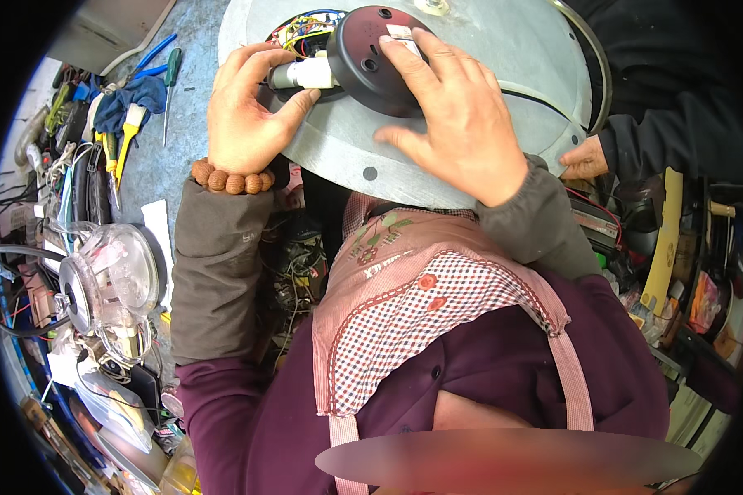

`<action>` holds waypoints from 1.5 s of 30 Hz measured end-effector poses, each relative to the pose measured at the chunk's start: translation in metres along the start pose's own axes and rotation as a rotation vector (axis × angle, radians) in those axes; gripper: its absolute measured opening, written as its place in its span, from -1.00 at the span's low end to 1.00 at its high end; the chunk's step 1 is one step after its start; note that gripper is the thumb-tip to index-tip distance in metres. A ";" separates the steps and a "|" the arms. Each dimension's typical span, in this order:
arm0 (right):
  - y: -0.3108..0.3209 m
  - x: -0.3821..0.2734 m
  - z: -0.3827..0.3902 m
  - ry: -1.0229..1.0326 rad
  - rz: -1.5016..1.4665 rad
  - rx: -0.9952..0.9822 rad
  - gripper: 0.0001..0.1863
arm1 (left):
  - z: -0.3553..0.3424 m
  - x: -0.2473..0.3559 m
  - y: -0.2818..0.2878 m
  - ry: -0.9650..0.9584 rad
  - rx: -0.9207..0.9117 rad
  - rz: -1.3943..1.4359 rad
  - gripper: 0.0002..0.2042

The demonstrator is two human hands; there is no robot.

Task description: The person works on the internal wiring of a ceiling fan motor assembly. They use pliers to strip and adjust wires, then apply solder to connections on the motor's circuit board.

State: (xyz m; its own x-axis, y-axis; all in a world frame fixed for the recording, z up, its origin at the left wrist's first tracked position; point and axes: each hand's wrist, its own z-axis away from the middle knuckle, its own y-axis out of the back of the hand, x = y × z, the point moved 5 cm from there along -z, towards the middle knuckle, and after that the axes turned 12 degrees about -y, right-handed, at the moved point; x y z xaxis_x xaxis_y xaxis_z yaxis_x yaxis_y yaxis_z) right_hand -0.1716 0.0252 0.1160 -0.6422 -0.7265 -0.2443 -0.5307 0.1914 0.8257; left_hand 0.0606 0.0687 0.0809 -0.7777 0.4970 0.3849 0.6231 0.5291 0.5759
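At about nine o'clock a clear glass kettle body (111,280) lies among loose wires on the cluttered surface (153,157). Toward eleven o'clock the left hand (248,107) pinches a small grey-and-white cylindrical motor (305,76), thumb beneath it. At twelve o'clock the right hand (454,115) lies flat, fingers spread, pressing a round black plastic cap (371,58) onto a large grey metal disc (487,49). The step looks like seating cap over motor; the next move probably calls for aligning its screw holes. At two o'clock another person's hand (584,161) steadies the disc's rim.
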 end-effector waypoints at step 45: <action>-0.004 0.047 0.035 -0.482 -0.692 0.000 -0.27 | -0.007 -0.014 0.002 -0.043 -0.043 0.121 -0.61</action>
State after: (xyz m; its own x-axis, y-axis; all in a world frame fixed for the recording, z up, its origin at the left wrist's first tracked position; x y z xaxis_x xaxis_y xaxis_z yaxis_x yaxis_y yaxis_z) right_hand -0.2186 0.0132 0.0833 -0.3380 -0.3185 -0.8856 -0.8915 -0.1934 0.4098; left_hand 0.0716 0.0577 0.0821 -0.6920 0.5853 0.4226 0.7076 0.4340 0.5576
